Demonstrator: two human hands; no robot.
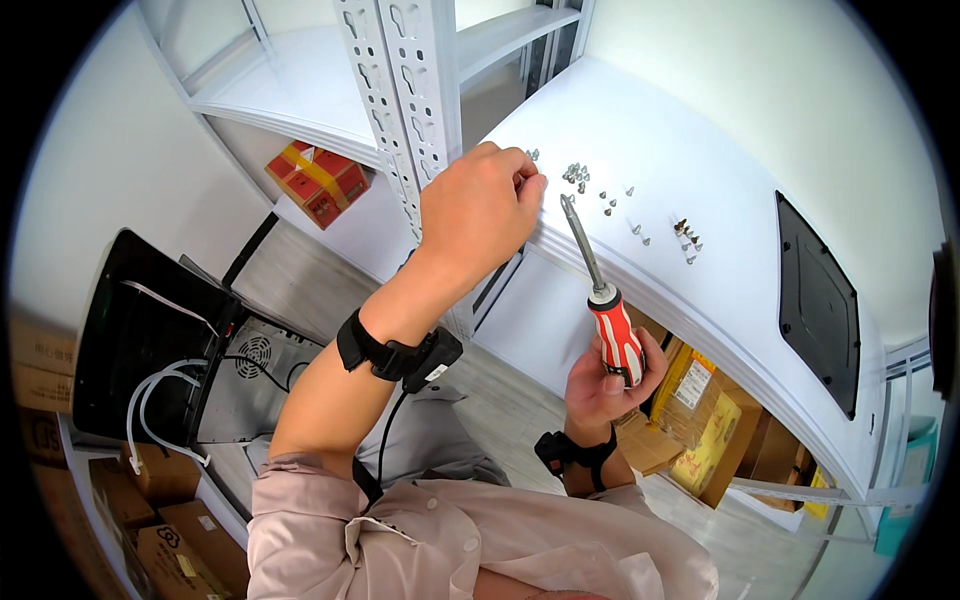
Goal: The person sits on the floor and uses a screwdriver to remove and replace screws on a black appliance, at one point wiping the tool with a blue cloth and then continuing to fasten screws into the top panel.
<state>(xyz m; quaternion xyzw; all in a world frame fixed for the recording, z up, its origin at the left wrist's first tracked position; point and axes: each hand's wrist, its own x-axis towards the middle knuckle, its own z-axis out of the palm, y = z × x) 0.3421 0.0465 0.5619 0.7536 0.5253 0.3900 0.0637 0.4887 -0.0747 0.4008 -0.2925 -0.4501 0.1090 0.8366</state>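
My right hand [612,385] grips a screwdriver [617,340] by its red, white and black handle, its metal shaft pointing up and to the left toward the shelf's edge. My left hand [482,205] is beside the perforated white upright, over the near edge of the white shelf board [690,145]. Its fingers are curled together in a pinch, and whatever they hold is hidden. Small screws [576,175] lie scattered on the board just right of my left hand. A second cluster of screws [688,238], some darker, sits farther right.
A black panel [820,300] lies on the board's right side. At left stands an opened black and metal appliance [150,330] with loose white tubes. A red box with yellow tape [318,183] rests on a lower shelf. Cardboard boxes [715,415] fill the space under the board.
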